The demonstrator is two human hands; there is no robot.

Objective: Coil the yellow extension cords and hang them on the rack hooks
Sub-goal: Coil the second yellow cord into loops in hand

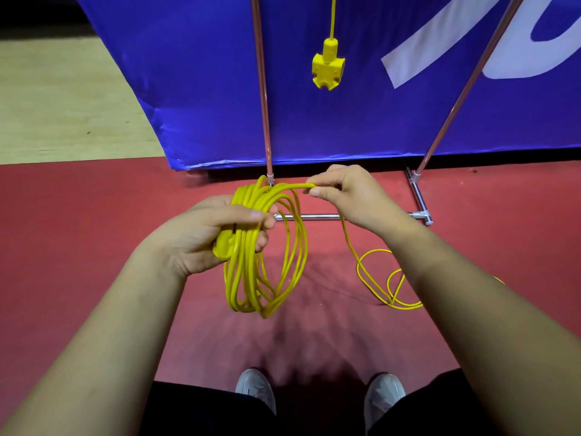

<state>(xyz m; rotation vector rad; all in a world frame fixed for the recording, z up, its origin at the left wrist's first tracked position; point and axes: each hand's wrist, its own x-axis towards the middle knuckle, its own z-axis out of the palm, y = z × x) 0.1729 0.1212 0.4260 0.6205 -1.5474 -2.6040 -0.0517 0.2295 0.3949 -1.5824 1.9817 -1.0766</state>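
Grey shoes [256, 390] below; left hand [217, 234] clasps glossy yellow coil [267, 272], right hand [349, 196] pinches its strand

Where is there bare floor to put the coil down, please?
The red floor left of the left hand is bare up to the blue banner. The strip between the coil and the shoes is also bare. It is crowded on the right: loose cord lies beside the right hand, near the rack base.
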